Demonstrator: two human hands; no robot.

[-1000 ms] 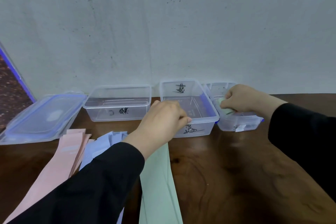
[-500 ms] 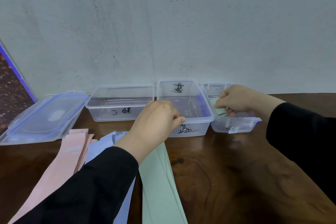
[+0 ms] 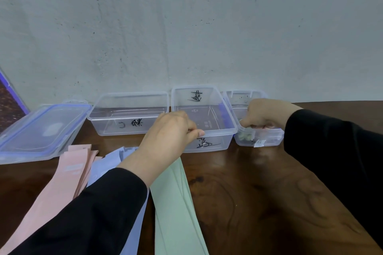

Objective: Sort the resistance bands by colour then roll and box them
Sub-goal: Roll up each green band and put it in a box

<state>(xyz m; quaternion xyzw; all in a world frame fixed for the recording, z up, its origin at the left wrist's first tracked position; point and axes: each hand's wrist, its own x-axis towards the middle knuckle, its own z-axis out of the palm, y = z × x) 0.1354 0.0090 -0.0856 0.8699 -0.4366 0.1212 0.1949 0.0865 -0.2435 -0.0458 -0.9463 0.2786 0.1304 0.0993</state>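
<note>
Three clear boxes stand in a row by the wall: the left box (image 3: 128, 114), the middle box (image 3: 204, 118) and the small right box (image 3: 259, 136). My right hand (image 3: 267, 114) reaches into the right box, its fingers curled round a rolled green band (image 3: 245, 135) that shows through the wall. My left hand (image 3: 172, 130) is curled at the near rim of the middle box and seems to pinch it. Flat green bands (image 3: 176, 203) lie on the table under that hand. To their left lie lavender-blue bands (image 3: 107, 161) and pink bands (image 3: 70, 172).
A clear lid with a blue seal (image 3: 39, 130) lies at the far left on the brown wooden table (image 3: 259, 192). A grey wall stands right behind the boxes. The left and middle boxes hold nothing I can see.
My right hand has sunk lower into the right box with the green roll. My left hand has stayed by the middle box's near rim.
</note>
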